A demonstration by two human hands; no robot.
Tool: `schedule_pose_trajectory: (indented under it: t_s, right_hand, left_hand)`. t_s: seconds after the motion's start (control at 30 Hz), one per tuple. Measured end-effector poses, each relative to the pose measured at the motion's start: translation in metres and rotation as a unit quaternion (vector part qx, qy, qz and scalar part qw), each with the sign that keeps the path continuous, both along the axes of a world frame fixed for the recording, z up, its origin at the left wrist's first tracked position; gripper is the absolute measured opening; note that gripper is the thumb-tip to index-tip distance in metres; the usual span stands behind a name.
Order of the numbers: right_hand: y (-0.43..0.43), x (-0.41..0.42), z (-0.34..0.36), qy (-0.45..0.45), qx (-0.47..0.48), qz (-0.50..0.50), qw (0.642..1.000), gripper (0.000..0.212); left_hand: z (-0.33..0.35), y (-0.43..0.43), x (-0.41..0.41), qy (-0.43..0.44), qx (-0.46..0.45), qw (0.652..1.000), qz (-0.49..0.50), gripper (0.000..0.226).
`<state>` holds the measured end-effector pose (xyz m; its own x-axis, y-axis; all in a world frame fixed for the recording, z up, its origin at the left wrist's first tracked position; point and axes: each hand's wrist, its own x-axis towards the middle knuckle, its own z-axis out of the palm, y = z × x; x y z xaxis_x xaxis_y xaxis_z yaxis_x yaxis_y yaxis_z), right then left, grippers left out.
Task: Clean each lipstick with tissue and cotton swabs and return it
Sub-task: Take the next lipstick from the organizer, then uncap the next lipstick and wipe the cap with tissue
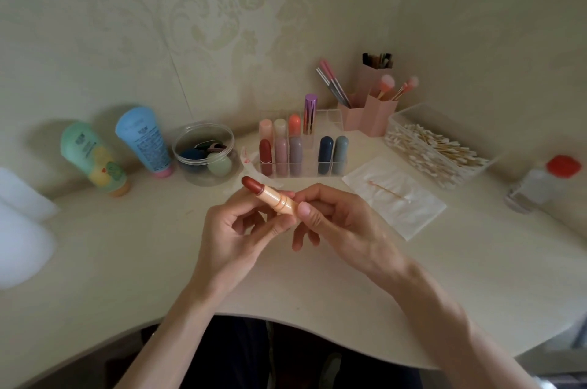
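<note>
An open lipstick [270, 195] with a brown-red bullet and a peach tube is held above the desk, its tip pointing up and left. My left hand [235, 230] grips the tube from below. My right hand [330, 217] pinches the tube's base between thumb and fingers. Behind them stands a clear lipstick organizer [330, 166] with several capped lipsticks. A white tissue [397, 198] lies to the right with a used cotton swab [386, 190] on it. A clear box of cotton swabs [435, 147] sits further right. A stained tissue piece [249, 163] lies left of the organizer.
Two lotion tubes [95, 160] and a clear round jar of sponges [205, 153] stand at the back left. Pink brush holders [368, 109] are behind the organizer. A red-capped bottle [540, 185] sits far right. White rolls [22, 223] are at the left edge.
</note>
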<state>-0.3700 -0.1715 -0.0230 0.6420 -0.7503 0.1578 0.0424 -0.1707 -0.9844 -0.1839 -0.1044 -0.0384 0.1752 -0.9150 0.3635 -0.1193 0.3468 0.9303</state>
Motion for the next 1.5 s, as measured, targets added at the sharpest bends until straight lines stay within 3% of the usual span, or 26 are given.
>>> schedule_pose_trajectory:
  t_s: [0.2, 0.33, 0.47, 0.57, 0.7, 0.83, 0.97, 1.03, 1.17, 1.33, 1.43, 1.5]
  right_hand:
    - [-0.004, -0.002, -0.002, 0.008, 0.002, -0.055, 0.998, 0.030]
    - [-0.012, 0.002, -0.007, 0.061, -0.078, -0.134, 0.986, 0.010]
    - [-0.015, 0.016, -0.001, 0.194, -0.217, -0.152, 0.945, 0.015]
    - [-0.015, 0.038, 0.005, 0.236, -0.279, -0.135, 0.921, 0.024]
    - [-0.014, 0.071, -0.001, 0.262, -0.348, -0.150, 0.888, 0.033]
    - [-0.017, 0.098, -0.008, 0.332, -0.415, -0.179, 0.828, 0.044]
    - [-0.015, 0.112, -0.011, 0.327, -0.473, -0.235, 0.784, 0.026]
    - [-0.016, 0.110, -0.010, 0.275, -0.482, -0.258, 0.791, 0.017]
    - [-0.017, 0.100, 0.002, 0.147, -0.440, -0.275, 0.842, 0.010]
    - [-0.015, 0.072, 0.019, 0.059, -0.262, -0.259, 0.928, 0.015]
    - [-0.018, 0.053, 0.026, -0.031, -0.229, -0.270, 0.934, 0.011]
    - [-0.020, 0.039, 0.030, -0.080, -0.211, -0.278, 0.934, 0.022]
  left_hand:
    - [0.012, 0.007, 0.002, 0.092, 0.002, 0.993, 0.067, 0.019]
    - [0.016, 0.015, 0.026, 0.061, 0.018, 0.993, 0.099, 0.022]
    - [0.007, 0.017, 0.048, -0.005, 0.104, 0.987, 0.119, 0.016]
    - [-0.002, 0.013, 0.053, -0.019, 0.136, 0.981, 0.138, 0.011]
    - [-0.004, 0.012, 0.055, -0.042, 0.140, 0.978, 0.150, 0.009]
    - [-0.001, 0.015, 0.057, -0.032, 0.120, 0.975, 0.187, 0.006]
    - [-0.001, 0.018, 0.057, -0.006, 0.117, 0.973, 0.198, 0.007]
    - [-0.001, 0.019, 0.057, 0.006, 0.118, 0.974, 0.192, 0.008]
    - [0.004, 0.022, 0.055, 0.028, 0.102, 0.982, 0.155, 0.009]
    - [0.010, 0.025, 0.046, 0.053, 0.071, 0.991, 0.102, 0.012]
    - [0.018, 0.025, 0.036, 0.052, 0.045, 0.995, 0.073, 0.014]
    - [0.024, 0.023, 0.028, 0.054, 0.022, 0.996, 0.068, 0.019]
